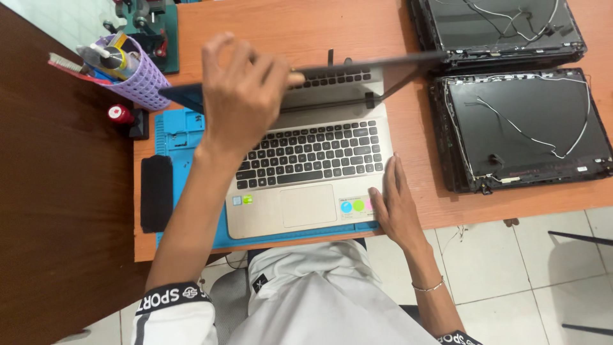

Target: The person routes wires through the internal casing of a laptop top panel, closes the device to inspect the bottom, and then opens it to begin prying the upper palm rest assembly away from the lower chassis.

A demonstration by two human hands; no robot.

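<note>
1. The person's left hand grips the top edge of the dark, thin laptop lid, fingers curled over the edge and thumb toward the keyboard side. The lid is seen nearly edge-on, tilted part-way over the base, so the grip at its upper edge appears to give leverage on the hinge.

2. The right hand lies flat, fingers stretched out and released, on the front right corner of the gold-coloured laptop base with black keys. It grasps nothing; pressing there seems to hold the base down while the lid is held.

3. The laptop sits on a blue rubber work mat, which lies on the orange-brown wooden table directly in front of the person. The mat likely keeps the machine from sliding and protects its shell.

4. To the right of the laptop, well apart from both hands, 2 dark opened laptop screen shells with loose white wires lie side by side, out of the working area.

5. At the far left stands a lilac perforated plastic basket holding tools, with a small red-capped bottle just below it and a black rectangular pad beside the mat, all within reach of the left arm.
</note>
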